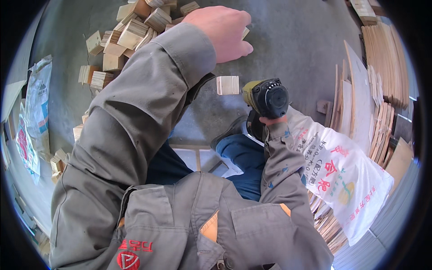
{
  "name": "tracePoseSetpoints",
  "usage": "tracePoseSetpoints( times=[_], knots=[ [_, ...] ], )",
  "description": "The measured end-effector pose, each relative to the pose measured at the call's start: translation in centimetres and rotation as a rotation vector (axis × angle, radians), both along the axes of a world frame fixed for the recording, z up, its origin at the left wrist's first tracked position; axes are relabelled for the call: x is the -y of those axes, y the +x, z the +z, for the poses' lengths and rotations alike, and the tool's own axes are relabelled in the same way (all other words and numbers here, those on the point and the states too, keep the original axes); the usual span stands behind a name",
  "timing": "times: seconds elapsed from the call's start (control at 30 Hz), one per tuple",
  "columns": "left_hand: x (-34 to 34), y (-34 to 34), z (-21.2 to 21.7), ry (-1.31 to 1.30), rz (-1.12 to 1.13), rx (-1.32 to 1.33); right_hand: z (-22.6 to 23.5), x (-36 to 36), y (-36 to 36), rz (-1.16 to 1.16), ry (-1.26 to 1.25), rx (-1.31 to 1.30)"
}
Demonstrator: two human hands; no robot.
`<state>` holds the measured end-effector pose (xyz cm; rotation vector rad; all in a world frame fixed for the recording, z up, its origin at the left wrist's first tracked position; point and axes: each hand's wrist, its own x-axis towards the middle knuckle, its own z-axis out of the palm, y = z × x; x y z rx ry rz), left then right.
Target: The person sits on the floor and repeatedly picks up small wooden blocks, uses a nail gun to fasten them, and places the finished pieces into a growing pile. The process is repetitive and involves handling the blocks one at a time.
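My left hand reaches far forward over the floor, beside a heap of wooden blocks. Its fingers are curled, and a pale corner of a wooden block shows between thumb and fingers; the rest is hidden. On the floor below that hand lies a single wooden block, apart from the heap. My right hand is closed around the grip of a yellow-green and black power tool that looks like a nail gun. Its round black cap faces up, just right of the single block; its lower end is hidden.
Stacked plywood sheets and strips line the right side. A white printed woven sack lies beside my right arm, over more wood strips. Another plastic sack is at the left. My shoe stands close behind the tool.
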<state>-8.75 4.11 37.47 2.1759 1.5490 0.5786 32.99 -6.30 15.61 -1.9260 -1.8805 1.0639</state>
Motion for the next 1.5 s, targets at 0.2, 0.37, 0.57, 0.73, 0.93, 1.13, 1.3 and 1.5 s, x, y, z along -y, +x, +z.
tracePoseSetpoints(
  times=[0.2, 0.37, 0.57, 0.73, 0.93, 1.13, 1.3, 1.5],
  knots=[
    [0.0, -0.9, 0.0, 0.001, 0.014, -0.05, 0.9, -1.8, -3.2, 0.207, 0.169, -0.038],
    [0.1, -1.4, 0.3, -0.016, 0.041, -0.033, -0.1, -2.7, -4.7, 0.193, 0.116, -0.025],
    [0.1, -1.6, 0.3, -0.033, 0.017, -0.019, -4.9, -3.2, -1.9, 0.288, -0.1, 0.263],
    [0.0, -1.1, 0.4, -0.036, 0.023, -0.038, 1.0, -4.4, -3.1, 0.319, -0.084, 0.425],
    [0.2, -1.4, 0.4, -0.031, 0.026, -0.079, -2.2, -3.4, 2.1, 0.21, -0.063, 0.429],
    [-0.3, -0.4, -0.1, -0.023, 0.015, -0.066, -7.6, 0.4, 8.8, -0.163, -0.239, 0.223],
    [-0.4, -0.1, -0.1, -0.071, -0.003, -0.12, -3.4, 1.5, 2.2, -0.232, -0.361, 0.44],
    [-1.2, 0.6, -2.6, -0.065, -0.037, -0.148, -3.5, 1.5, 0.9, -0.26, -0.406, 0.449]
  ],
)
